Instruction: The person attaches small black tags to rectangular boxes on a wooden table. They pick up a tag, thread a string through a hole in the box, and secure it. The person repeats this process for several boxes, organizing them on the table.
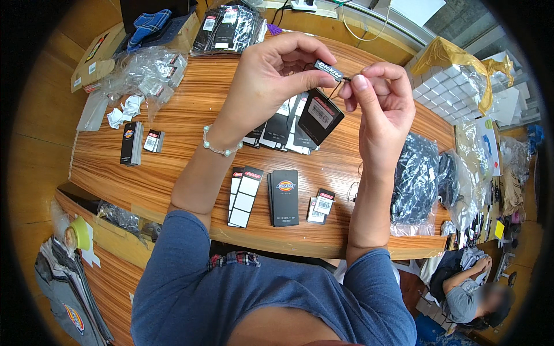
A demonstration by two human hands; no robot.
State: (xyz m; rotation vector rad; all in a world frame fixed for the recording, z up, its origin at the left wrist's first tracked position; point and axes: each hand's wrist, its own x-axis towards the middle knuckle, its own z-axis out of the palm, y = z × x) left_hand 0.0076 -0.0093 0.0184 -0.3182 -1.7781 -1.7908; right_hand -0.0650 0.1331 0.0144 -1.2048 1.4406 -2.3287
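Above the table, my left hand (270,72) is closed, pinching a small black plastic string seal (327,68) with pale lettering between thumb and fingers. My right hand (381,101) pinches the thin black cord's tip right beside the seal's end. From the cord hangs a black hang tag (319,119) with a red strip and a white barcode sticker, tilted. Below it lie several black hang tags (276,132) in an overlapping pile. Nearer me rest white-panelled label strips (247,196), a stack of dark hang tags (285,198) and small barcode labels (324,202).
Further left stand a tag stack (131,143) and small labels (152,141) near crumpled paper (125,111). Bagged tags (228,29) lie at the back. On the right are a bag of black cords (414,181) and a box of white pieces (447,86). Another person (464,300) sits lower right.
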